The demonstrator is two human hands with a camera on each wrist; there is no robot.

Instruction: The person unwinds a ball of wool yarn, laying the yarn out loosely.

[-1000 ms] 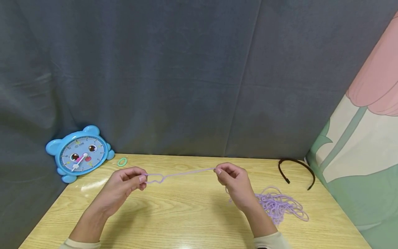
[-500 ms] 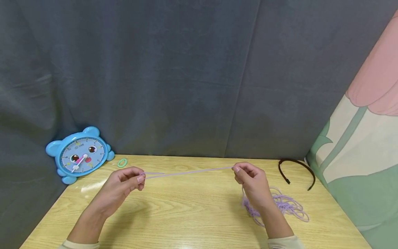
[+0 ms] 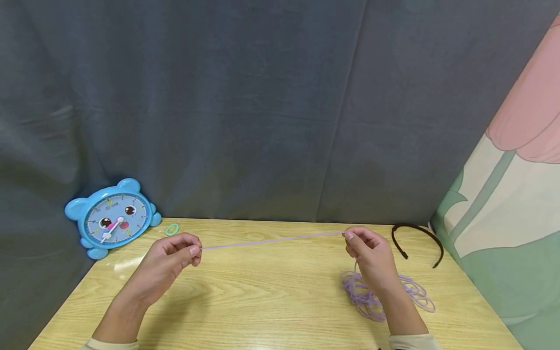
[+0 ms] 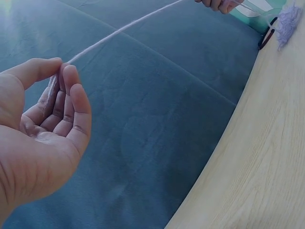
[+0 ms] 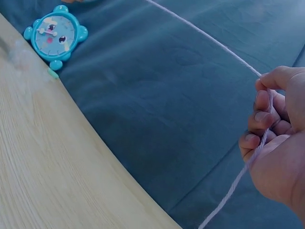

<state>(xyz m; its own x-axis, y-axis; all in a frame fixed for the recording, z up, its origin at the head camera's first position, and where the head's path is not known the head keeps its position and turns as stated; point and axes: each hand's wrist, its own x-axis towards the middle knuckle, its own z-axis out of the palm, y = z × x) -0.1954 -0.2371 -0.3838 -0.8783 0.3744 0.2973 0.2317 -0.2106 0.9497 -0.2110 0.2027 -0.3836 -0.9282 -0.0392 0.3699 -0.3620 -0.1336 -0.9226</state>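
Observation:
A length of pale purple yarn (image 3: 271, 240) runs straight between my two hands above the table. My left hand (image 3: 168, 262) pinches one part of it between thumb and forefinger; in the left wrist view a short tail of yarn (image 4: 50, 90) hangs inside the fingers. On the right, my right hand (image 3: 372, 255) pinches the yarn the same way. From there the strand (image 5: 233, 186) passes across the palm and drops down in the right wrist view. A loose heap of the same yarn (image 3: 360, 296) lies on the table, partly behind my right forearm.
A blue bear-shaped toy clock (image 3: 117, 218) leans at the back left, with a small green ring (image 3: 172, 229) beside it. At the back right of the wooden table (image 3: 262, 301) lies a black headband (image 3: 437, 239). A dark curtain (image 3: 245, 121) hangs behind.
My right hand has moved right, away from the left hand. The yarn loop by the left fingers has been drawn out, leaving one straight strand between the hands.

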